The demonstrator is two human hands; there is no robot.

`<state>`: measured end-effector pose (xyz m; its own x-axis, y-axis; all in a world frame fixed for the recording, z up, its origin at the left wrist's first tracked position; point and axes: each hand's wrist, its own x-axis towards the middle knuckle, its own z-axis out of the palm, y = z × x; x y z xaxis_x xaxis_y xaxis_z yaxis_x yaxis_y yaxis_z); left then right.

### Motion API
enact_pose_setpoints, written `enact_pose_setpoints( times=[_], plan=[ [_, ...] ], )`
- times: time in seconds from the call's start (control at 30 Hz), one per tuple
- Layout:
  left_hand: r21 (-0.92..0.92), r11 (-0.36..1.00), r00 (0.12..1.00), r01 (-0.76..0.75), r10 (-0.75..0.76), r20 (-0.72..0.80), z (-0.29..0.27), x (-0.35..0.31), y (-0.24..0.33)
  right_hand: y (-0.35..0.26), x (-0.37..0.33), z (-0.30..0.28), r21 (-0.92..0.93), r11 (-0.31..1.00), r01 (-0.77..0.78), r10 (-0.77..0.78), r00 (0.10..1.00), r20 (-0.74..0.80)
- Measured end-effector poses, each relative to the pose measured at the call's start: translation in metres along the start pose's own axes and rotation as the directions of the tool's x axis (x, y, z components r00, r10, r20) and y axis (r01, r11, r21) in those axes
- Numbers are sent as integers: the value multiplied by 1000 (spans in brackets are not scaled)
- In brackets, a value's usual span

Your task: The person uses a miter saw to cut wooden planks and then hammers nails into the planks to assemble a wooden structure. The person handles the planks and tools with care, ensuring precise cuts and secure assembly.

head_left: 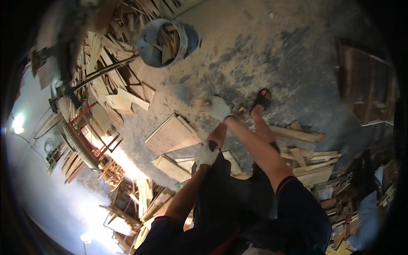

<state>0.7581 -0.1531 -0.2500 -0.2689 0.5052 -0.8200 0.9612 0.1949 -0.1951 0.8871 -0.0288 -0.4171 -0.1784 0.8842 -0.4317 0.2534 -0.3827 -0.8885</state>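
Note:
My right hand (217, 108), in a pale work glove, reaches out in front of me above the floor. Motion smears its fingers, and a small tan blur shows at their tips; whether that is a scrap of wood I cannot make out. My left hand (207, 155), gloved too, rests over my left knee with nothing visible in it. Just left of my hands lies a flat wooden board (175, 135) on the floor. Past the right hand, farther off, a blue bucket (183, 44) holds several wood offcuts (169, 47).
Wood scraps (127, 100) are heaped at the far left, beside a red metal frame (94, 142) with a wheel. More planks (297, 135) lie to my right, near my foot (263, 97). A brown wooden frame (367, 85) stands at the far right.

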Motion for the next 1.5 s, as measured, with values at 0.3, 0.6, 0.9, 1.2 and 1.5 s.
enact_pose_setpoints(
  times=[0.3, 0.6, 0.9, 1.2, 1.5],
  plan=[
    [-137, 898, 908, -419, 414, -67, -80, -36, 116, -229, -67, -280, 79, 990, -121, 133, 976, -171],
    [-375, 496, 604, -783, 464, -648, -289, -79, 248, -42, -347, -495, -162, 589, -792, 635, 578, -513],
    [-211, 367, 280, -906, 145, -949, -488, -36, 283, -37, -416, -409, 800, 177, -573, 969, -40, -243],
    [-265, 508, 429, -820, 238, -872, -693, 46, 379, -192, -164, -451, 3, 670, -742, 434, 389, -813],
    [-118, 643, 544, -757, 519, -660, -734, 56, 447, -423, 94, -555, -529, 844, -92, -207, 853, -479]
  ],
)
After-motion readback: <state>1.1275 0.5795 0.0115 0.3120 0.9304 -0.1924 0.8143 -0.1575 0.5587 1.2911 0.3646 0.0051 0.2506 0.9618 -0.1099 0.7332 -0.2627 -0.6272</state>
